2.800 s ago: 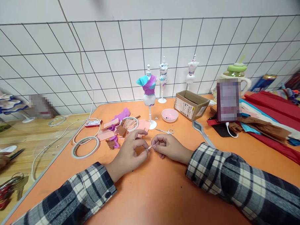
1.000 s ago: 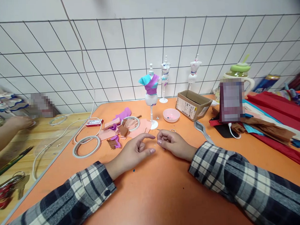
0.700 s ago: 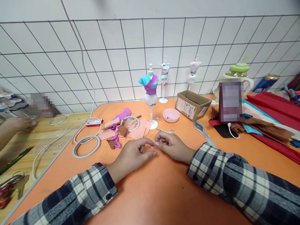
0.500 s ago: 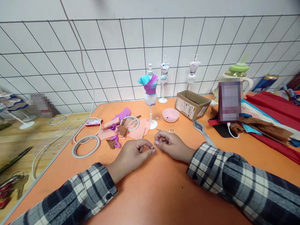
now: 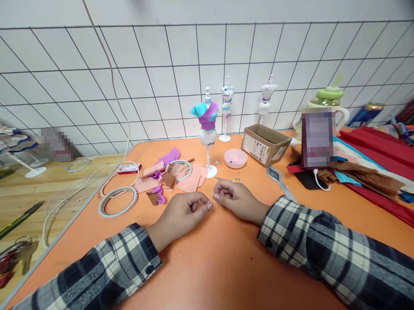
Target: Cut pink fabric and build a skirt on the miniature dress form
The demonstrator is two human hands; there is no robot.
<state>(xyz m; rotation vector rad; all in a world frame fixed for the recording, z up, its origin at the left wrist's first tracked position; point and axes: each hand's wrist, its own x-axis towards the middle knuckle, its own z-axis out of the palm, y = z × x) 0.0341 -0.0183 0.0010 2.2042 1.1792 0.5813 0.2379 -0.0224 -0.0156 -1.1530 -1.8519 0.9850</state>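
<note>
Since closeness probably steadies them, your left hand (image 5: 180,213) and right hand (image 5: 239,200) curl before the dressed mannequin (image 5: 208,135); whether either grips anything, I can't tell

Tiny pale piece (image 5: 208,202), shape unclear, between the left hand's (image 5: 179,216) fingers (image 5: 199,197)

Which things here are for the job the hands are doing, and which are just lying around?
Probably for the job, near the left hand and right hand:
scissors
dummy dressed in purple and blue
pink bowl
coloured scraps
Whatever the fingers hold is too small to tell.

Probably just lying around:
phone
green-lidded jug
keys
pen
can
</note>
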